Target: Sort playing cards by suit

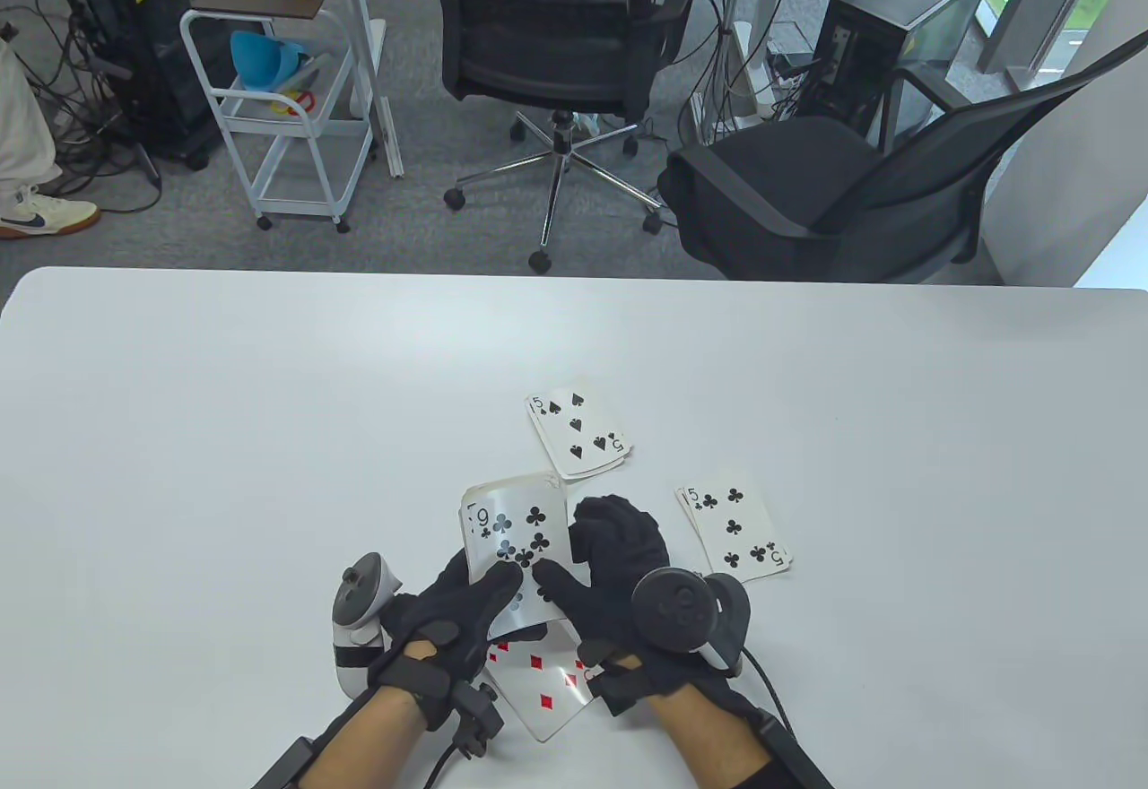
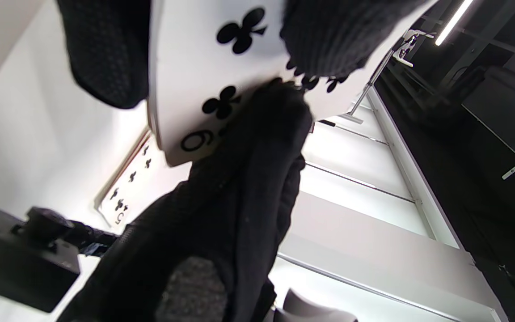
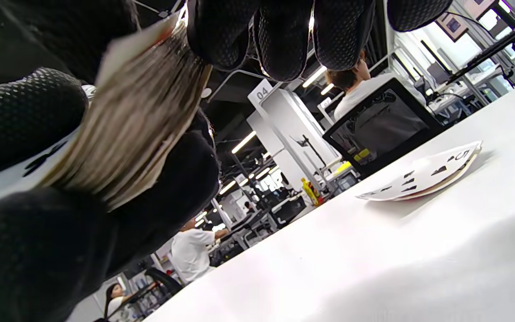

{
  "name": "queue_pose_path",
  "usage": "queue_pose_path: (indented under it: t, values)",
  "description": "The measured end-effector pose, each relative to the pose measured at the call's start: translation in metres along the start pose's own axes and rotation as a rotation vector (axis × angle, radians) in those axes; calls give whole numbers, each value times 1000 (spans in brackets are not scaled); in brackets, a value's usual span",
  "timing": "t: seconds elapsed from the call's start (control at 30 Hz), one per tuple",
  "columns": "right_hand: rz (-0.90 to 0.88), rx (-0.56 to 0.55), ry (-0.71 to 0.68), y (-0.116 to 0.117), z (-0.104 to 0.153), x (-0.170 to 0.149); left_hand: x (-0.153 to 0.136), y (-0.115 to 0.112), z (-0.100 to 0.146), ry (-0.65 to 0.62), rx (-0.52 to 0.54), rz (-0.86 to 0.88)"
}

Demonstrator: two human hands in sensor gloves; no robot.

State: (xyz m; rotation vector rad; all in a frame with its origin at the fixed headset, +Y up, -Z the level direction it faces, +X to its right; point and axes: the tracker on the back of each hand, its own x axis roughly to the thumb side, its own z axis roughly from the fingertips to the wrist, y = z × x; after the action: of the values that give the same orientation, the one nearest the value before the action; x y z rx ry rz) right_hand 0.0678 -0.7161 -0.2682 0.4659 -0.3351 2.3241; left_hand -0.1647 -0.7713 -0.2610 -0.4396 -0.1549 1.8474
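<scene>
Table view shows both hands, left hand (image 1: 453,614) and right hand (image 1: 610,569), clamped on the deck (image 1: 516,547); its six of clubs belongs on the clubs pile (image 1: 735,533) toward the worktop's right edge; slide only that card.

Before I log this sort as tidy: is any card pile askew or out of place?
Mostly tidy. The spade pile and club pile are slightly fanned. The diamond card lies tilted, partly hidden beneath both hands, which hold the deck.

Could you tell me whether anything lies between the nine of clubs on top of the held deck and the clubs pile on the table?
Nothing visible does. The nine of clubs tops the deck both hands grip, and the clubs pile, five showing, lies to its right with only bare table between. The right hand itself sits on that side.
</scene>
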Motion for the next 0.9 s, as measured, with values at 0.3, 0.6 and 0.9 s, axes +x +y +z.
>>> queue_pose_path:
  t: [0.3, 0.6, 0.9]
  values:
    - [-28, -18, -3, 4, 2, 4, 0, 0, -2, -13, 5, 6]
    - [-43, -78, 0, 0, 1, 3, -1, 0, -2, -6, 0, 24]
    - [-26, -108, 32, -7, -2, -6, -1, 1, -1, 2, 8, 23]
